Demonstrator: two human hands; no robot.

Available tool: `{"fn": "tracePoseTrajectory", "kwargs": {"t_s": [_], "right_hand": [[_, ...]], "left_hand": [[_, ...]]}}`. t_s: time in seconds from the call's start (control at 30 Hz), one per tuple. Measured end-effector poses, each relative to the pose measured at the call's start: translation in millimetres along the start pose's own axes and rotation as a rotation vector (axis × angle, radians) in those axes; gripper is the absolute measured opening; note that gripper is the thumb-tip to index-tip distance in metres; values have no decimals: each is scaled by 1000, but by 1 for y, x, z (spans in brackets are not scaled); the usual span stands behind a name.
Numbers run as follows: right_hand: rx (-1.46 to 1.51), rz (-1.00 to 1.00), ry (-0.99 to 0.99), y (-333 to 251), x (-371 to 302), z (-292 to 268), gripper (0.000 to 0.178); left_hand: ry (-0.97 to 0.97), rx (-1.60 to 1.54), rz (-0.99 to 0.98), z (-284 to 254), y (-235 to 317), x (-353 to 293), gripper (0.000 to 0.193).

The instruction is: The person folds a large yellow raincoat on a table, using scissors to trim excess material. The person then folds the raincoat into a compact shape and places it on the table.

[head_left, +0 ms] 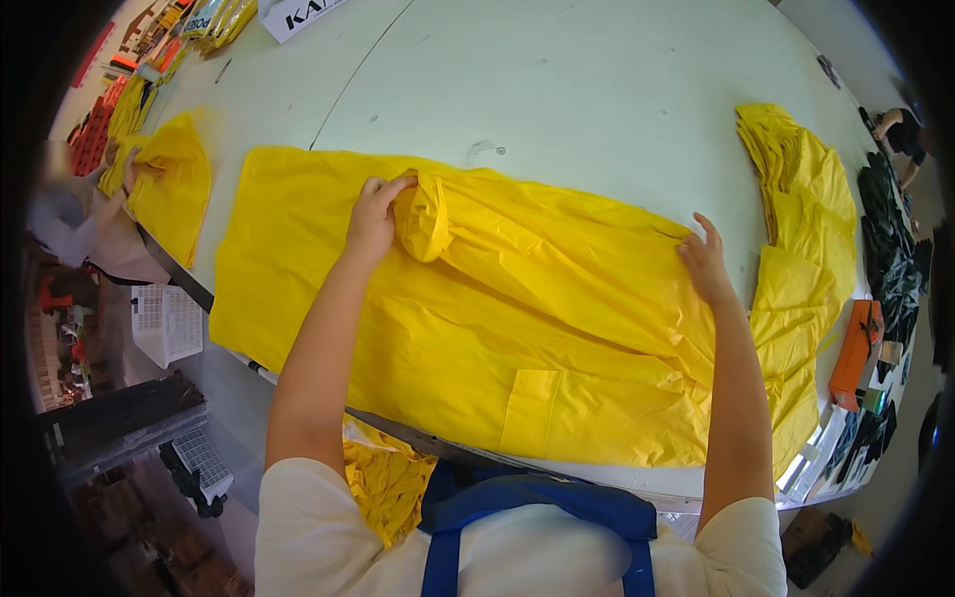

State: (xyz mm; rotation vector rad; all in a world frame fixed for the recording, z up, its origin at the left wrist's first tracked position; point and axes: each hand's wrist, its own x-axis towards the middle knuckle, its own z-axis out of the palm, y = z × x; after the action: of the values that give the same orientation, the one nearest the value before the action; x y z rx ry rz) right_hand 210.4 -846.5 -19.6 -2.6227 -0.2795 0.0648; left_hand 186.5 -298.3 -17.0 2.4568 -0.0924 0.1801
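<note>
A yellow waterproof garment, like a raincoat, lies spread across the table in front of me, with a flap pocket near its front edge. My left hand is closed on the end of its sleeve, lifting the bunched opening off the layer below. From there the sleeve runs in long creases toward the right. At the garment's far right edge is my right hand, its thumb touching the fabric and its forefinger raised apart from it.
More folded yellow garments are stacked on the right, beside an orange box and black material. At left, a co-worker handles another yellow piece. A white crate stands below the table edge. Yellow fabric hangs near my waist.
</note>
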Motion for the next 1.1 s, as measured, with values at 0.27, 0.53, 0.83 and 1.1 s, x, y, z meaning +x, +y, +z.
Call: {"fn": "tracePoseTrajectory", "kwargs": {"t_s": [0.27,0.53,0.83,1.1], "right_hand": [[-27,226,310,-18,9,29,20],[-260,235,437,-18,17,48,21],[-271,240,441,-17,18,47,21],[-242,218,439,-15,16,46,20]], "left_hand": [[401,-79,-179,47,97,-36,23],[-83,-433,-380,-16,1,-41,22],[73,-1248,-423,-38,-14,-33,17],[-52,-361,-539,-48,24,-6,21]]}}
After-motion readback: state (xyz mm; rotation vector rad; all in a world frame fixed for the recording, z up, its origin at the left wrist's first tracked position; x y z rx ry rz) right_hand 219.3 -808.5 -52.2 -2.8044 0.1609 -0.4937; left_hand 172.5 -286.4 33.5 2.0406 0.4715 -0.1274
